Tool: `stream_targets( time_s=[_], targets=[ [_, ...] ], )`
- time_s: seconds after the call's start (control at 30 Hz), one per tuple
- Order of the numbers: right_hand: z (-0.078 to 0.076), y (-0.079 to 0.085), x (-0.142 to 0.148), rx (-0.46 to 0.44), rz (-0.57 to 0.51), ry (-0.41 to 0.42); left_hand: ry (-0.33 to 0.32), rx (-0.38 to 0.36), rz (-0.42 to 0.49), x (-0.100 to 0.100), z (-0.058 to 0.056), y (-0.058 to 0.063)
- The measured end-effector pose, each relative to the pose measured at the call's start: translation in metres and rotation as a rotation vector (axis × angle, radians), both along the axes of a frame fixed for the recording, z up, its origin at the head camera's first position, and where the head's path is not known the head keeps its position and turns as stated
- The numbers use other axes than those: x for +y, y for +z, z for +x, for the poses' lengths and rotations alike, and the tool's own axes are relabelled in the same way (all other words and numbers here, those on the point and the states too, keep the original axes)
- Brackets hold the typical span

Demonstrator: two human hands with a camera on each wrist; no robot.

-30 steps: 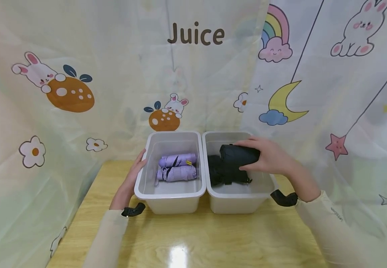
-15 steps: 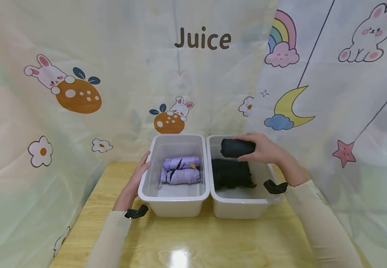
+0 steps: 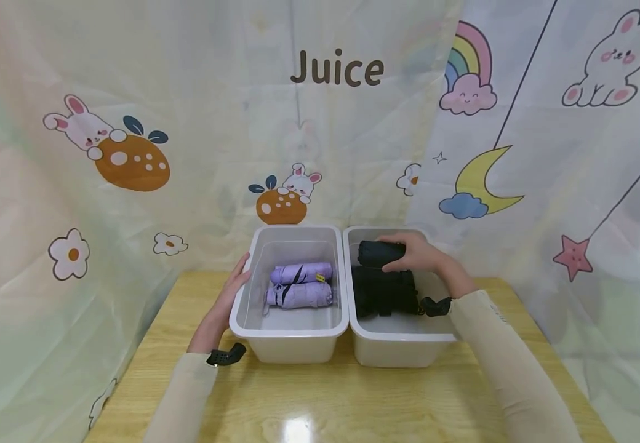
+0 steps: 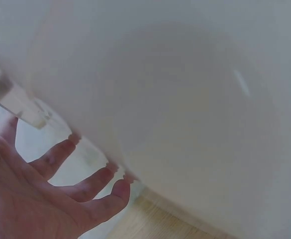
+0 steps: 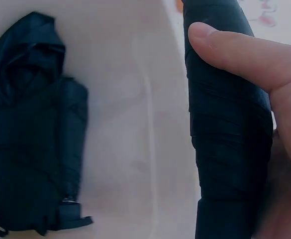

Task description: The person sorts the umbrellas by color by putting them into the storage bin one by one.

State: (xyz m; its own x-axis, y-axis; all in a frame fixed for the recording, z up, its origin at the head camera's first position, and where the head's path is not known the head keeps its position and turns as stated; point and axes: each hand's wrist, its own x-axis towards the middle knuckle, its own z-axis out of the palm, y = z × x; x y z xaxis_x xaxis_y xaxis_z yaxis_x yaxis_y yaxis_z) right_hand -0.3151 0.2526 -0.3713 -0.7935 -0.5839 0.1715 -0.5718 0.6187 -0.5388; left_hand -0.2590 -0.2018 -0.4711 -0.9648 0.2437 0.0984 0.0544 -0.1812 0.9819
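In the head view my right hand [image 3: 416, 251] grips a folded black umbrella [image 3: 381, 253] at the back of the right bin [image 3: 403, 337]. The right wrist view has the thumb lying across this umbrella's sleeve [image 5: 227, 114]. In front of it in the same bin are other black folded umbrellas [image 3: 384, 292], bunched together; their exact number is hard to tell. My left hand [image 3: 230, 295] rests against the left side of the left bin [image 3: 298, 333]. Its spread fingertips touch the bin's outer wall [image 4: 185, 109] in the left wrist view.
Two lilac folded umbrellas [image 3: 300, 295] lie side by side in the left bin, one with a yellow tag. Both bins stand rim to rim on a wooden table [image 3: 309, 400]. A printed curtain [image 3: 215, 123] hangs directly behind and along both sides.
My right hand lifted the black umbrella off the pile toward the back of the right bin, then shifted left and slightly lower. My left hand stays against the left bin.
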Motion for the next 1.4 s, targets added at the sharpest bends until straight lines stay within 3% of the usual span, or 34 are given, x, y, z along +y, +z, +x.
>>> stream_targets(
  time_s=[0.1,0.33,0.6,1.0,1.4],
  targets=[
    [-0.006,-0.008,-0.002,0.004,0.031,-0.033,0.003,0.022,-0.003,0.0,-0.001,0.0],
    [-0.02,-0.028,-0.004,-0.147,0.065,-0.102,0.012,0.006,-0.005,0.0,0.001,-0.001],
    [-0.031,-0.046,-0.004,-0.215,0.106,-0.145,-0.009,0.023,0.003,0.001,0.001,-0.006],
    [-0.037,-0.068,-0.007,-0.226,0.142,-0.071,0.002,0.008,-0.006,0.0,0.004,-0.006],
    [-0.042,-0.079,-0.011,-0.296,0.134,-0.093,-0.011,0.02,-0.012,0.001,0.003,-0.003]
  ],
)
